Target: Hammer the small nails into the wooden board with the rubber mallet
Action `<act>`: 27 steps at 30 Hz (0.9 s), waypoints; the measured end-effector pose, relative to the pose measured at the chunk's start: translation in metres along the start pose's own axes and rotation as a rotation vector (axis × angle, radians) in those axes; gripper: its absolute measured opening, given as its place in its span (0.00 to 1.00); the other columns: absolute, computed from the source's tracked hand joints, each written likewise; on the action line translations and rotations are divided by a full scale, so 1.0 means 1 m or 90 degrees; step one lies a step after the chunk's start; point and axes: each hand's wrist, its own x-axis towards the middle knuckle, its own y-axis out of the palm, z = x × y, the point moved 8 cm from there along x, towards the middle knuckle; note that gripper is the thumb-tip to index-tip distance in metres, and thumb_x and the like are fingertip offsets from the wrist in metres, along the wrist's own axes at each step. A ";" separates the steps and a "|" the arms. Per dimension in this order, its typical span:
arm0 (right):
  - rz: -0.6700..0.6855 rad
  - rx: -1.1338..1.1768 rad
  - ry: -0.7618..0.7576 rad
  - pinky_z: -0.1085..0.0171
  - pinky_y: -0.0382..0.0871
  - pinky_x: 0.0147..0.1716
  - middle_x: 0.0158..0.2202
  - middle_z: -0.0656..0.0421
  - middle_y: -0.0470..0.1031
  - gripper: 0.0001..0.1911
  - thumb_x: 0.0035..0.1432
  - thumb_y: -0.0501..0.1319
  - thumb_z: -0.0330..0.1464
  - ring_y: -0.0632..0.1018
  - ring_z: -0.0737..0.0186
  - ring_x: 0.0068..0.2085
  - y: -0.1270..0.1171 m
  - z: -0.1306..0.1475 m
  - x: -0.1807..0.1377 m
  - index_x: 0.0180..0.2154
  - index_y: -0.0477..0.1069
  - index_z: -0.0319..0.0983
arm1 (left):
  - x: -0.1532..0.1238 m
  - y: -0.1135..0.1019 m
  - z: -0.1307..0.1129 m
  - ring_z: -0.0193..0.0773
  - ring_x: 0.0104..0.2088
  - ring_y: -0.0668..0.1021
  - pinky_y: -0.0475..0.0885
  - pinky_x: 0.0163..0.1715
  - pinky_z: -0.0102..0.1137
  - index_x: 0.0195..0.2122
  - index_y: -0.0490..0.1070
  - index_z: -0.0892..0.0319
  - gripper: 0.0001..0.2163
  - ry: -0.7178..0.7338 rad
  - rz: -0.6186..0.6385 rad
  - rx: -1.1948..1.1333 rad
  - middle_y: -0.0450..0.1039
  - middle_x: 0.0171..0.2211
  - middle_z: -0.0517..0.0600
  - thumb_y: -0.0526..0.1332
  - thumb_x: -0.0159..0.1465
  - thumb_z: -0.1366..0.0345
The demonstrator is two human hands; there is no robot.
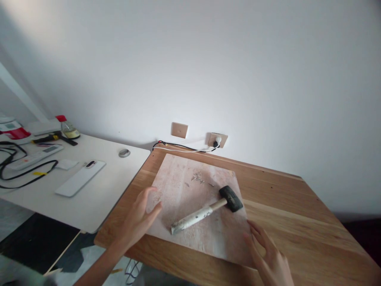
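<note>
A pale, worn wooden board (184, 222) lies flat on a brown wooden table (291, 214). My left hand (139, 220) rests on the board's left edge with fingers spread, holding nothing. My right hand (268, 252) touches the board's near right corner, fingers apart. On the board lies a hammer (208, 209) with a black head and a paint-stained wooden handle, between the two hands. A small heap of nails (198, 178) sits near the board's far edge.
A white desk (98, 198) adjoins on the left, carrying a white phone (80, 178), black cables (18, 167), a remote (32, 155) and a red-capped bottle (68, 127). Wall sockets (217, 140) with plugged cables sit behind the table.
</note>
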 end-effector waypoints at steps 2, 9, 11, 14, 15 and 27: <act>0.046 0.025 -0.042 0.53 0.80 0.54 0.53 0.52 0.85 0.25 0.64 0.60 0.51 0.84 0.43 0.55 0.013 0.022 -0.005 0.54 0.79 0.44 | 0.008 -0.022 0.011 0.53 0.60 0.77 0.68 0.64 0.48 0.54 0.67 0.53 0.21 -0.014 -0.026 0.036 0.76 0.57 0.55 0.57 0.65 0.48; 0.119 0.110 -0.103 0.54 0.78 0.56 0.53 0.52 0.85 0.22 0.68 0.59 0.45 0.83 0.47 0.57 0.053 0.075 -0.013 0.56 0.78 0.44 | 0.031 -0.078 0.041 0.53 0.57 0.80 0.72 0.59 0.46 0.52 0.64 0.52 0.21 -0.043 -0.085 0.146 0.78 0.55 0.56 0.57 0.62 0.47; 0.113 0.122 -0.117 0.54 0.79 0.56 0.53 0.52 0.85 0.21 0.68 0.58 0.44 0.83 0.48 0.56 0.062 0.083 -0.015 0.56 0.78 0.45 | 0.033 -0.087 0.055 0.54 0.56 0.81 0.73 0.58 0.46 0.52 0.63 0.51 0.21 -0.062 -0.097 0.159 0.79 0.55 0.55 0.56 0.61 0.47; 0.125 0.136 -0.150 0.56 0.80 0.54 0.53 0.53 0.85 0.20 0.69 0.59 0.43 0.84 0.49 0.55 0.072 0.091 -0.015 0.56 0.77 0.46 | 0.034 -0.095 0.073 0.54 0.55 0.81 0.75 0.56 0.45 0.52 0.64 0.51 0.22 -0.065 -0.111 0.182 0.80 0.54 0.54 0.57 0.61 0.46; 0.137 0.133 -0.163 0.56 0.80 0.53 0.52 0.53 0.85 0.20 0.68 0.59 0.43 0.84 0.50 0.54 0.074 0.093 -0.015 0.57 0.77 0.46 | 0.035 -0.097 0.076 0.54 0.56 0.81 0.75 0.56 0.44 0.52 0.65 0.51 0.22 -0.057 -0.113 0.189 0.80 0.54 0.55 0.57 0.61 0.46; 0.081 0.022 -0.252 0.47 0.77 0.59 0.58 0.50 0.81 0.18 0.68 0.59 0.37 0.78 0.46 0.62 0.068 0.096 -0.007 0.56 0.77 0.44 | 0.042 -0.096 0.064 0.58 0.52 0.82 0.77 0.53 0.49 0.52 0.67 0.55 0.24 -0.044 -0.094 0.255 0.82 0.50 0.59 0.54 0.62 0.45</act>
